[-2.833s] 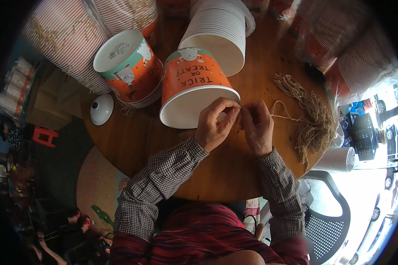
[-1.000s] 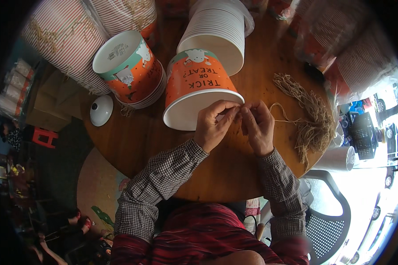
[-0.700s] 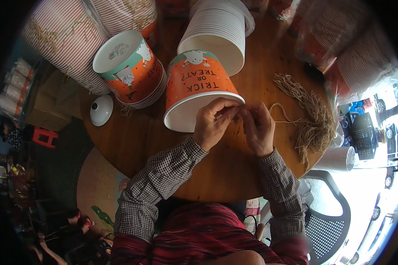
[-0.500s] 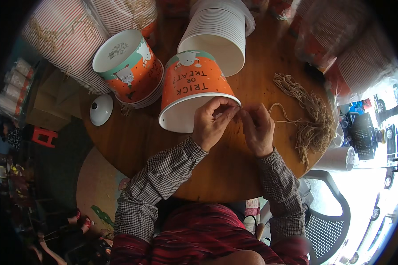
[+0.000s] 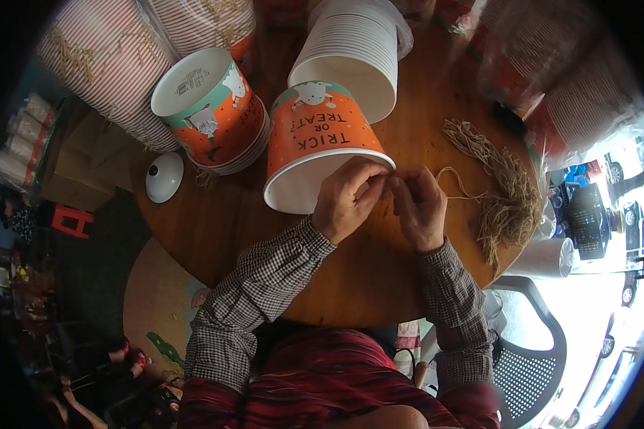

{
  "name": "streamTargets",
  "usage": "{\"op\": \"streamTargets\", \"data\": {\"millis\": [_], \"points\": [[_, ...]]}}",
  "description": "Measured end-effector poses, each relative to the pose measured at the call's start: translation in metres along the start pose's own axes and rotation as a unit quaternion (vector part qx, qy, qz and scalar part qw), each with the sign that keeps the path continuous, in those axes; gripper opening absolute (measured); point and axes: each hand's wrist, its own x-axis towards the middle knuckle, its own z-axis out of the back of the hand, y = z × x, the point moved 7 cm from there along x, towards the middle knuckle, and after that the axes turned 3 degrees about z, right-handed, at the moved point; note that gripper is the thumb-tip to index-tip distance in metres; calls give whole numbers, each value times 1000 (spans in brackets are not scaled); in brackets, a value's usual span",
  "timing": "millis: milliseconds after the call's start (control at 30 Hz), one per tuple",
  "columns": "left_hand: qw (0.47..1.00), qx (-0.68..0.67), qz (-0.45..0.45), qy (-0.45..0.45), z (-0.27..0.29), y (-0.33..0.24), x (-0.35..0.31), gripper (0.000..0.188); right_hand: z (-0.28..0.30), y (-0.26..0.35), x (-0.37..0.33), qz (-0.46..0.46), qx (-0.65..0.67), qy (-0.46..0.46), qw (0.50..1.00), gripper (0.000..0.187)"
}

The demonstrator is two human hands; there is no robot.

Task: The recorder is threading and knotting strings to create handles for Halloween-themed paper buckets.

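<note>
Around your tabletop (image 5: 322, 300), the larger things stand as they did half a second ago: the nested white stack (image 5: 345, 46) on the far side and the second orange bucket (image 5: 225, 125) on the left. What has changed is the bucket (image 5: 318, 132) in front of you. It has swung a little to the right, its mouth toward you and its base tipped away, and the right end of its rim has come along with it. That swing is slight, so I judge it a small adjustment and the work at the rim as carrying on in the same spot.

To your right, the twine (image 5: 511, 189) lies in its heap, unmoved, with one loose strand (image 5: 466, 195) looping left toward your right hand (image 5: 422, 207); whether you have hold of it I cannot tell.

Your left hand (image 5: 345, 204) sits in front of the mouth, fingers curled, thumb pressed up to the forefinger right at the rim's right end. Your right fingers are drawn together just beside them, tips meeting the left ones. What is pinched between the tips is too small and hidden to make out.
</note>
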Motion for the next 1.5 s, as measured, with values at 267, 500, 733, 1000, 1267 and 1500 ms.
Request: {"op": "streamTargets", "data": {"millis": [267, 500, 733, 1000, 1267, 1500], "points": [[983, -115, 140, 29, -3, 20, -5, 11, -6, -10, 3, -34, 95, 48, 994, 8], [861, -346, 310, 205, -15, 32, -6, 14, -3, -20, 6, -61, 157, 20, 986, 9], [793, -428, 375, 216, -17, 40, -17, 20, -10, -17, 7, -45, 204, 41, 977, 6], [787, -456, 386, 155, -19, 43, -19, 20, -11, 7, 3, 92, 107, 21, 990, 21], [771, -493, 376, 148, -22, 48, -22, 18, 0, 31, -4, 263, -159, -43, 951, 27], [777, -457, 415, 121, -21, 49, -24, 17, 0, 35, -4, 258, -167, -54, 950, 24]]}}
